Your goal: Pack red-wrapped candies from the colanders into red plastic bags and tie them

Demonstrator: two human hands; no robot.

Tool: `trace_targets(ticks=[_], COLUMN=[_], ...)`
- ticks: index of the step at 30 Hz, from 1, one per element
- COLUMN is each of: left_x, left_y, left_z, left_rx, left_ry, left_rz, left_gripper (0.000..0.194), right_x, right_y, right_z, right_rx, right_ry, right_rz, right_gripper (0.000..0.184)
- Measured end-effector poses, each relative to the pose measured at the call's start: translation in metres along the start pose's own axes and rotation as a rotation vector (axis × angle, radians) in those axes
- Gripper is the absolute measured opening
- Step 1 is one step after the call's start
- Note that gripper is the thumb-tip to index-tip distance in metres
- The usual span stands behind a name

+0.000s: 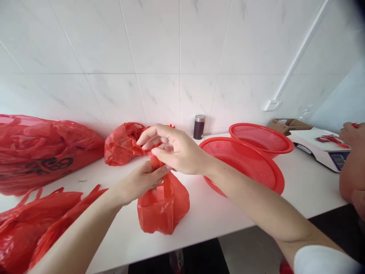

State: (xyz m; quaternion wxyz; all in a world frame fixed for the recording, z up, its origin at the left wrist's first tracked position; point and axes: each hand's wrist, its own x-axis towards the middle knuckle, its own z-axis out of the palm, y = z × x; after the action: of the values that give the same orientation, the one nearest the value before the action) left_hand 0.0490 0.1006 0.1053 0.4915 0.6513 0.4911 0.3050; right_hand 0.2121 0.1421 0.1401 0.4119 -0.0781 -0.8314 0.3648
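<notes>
A small red plastic bag [164,209] rests on the white table [119,236], with its bottom rounded out by contents I cannot see. My left hand [142,179] is closed around the gathered neck of this bag, thumb pointing right. Just above it, my right hand [176,150] is curved over the twisted top of the bag, its fingers bent and apart from the thumb. Part of the bag's top is hidden behind my fingers. Another red plastic bag [121,146], crumpled, stands behind my hands near the wall.
A large red bag [51,152] and filled red bags [42,224] lie at left. Two red mesh baskets [242,160] [262,137] stand at right. Beyond are a dark tumbler [199,127], a cardboard box [288,125] and a scale [316,146]; another person's hand [352,133] is nearby.
</notes>
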Motion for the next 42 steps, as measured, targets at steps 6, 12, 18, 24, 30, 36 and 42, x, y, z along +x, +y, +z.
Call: trace_targets(ticks=[6,12,18,24,30,36,42], left_x=[-0.005,-0.022,-0.026,-0.024,-0.04,-0.076,-0.094], left_y=[-0.021,-0.026,-0.029,-0.055,-0.068,-0.11,-0.143], left_z=[-0.011,-0.026,-0.018,-0.007,-0.018,-0.032,-0.038], left_rx=[-0.256,-0.28,0.46,0.803,0.715,0.459,0.351], left_ry=[0.062,-0.099,0.064,0.496,0.35,0.253,0.602], left_rz=[-0.064,0.018,0.049,0.215,0.333,0.052,0.027], left_gripper=[0.039,0.026,0.019,0.03,0.031,0.037,0.035], right_x=[-0.031,-0.053,-0.045,-0.05,-0.06,-0.081,-0.076], right_y=[0.035,-0.009,0.029,0.081,0.07,0.105,0.146], right_z=[0.013,0.032,0.049,0.077,0.072,0.085,0.113], right_rx=[0.078,0.078,0.078,0.3,0.328,0.111,0.009], right_ry=[0.058,0.037,0.151,0.079,0.061,0.368,0.496], right_rz=[0.319,0.168,0.36,0.52,0.53,0.605,0.605], right_gripper=[0.007,0.003,0.027,0.033,0.03,0.032,0.031])
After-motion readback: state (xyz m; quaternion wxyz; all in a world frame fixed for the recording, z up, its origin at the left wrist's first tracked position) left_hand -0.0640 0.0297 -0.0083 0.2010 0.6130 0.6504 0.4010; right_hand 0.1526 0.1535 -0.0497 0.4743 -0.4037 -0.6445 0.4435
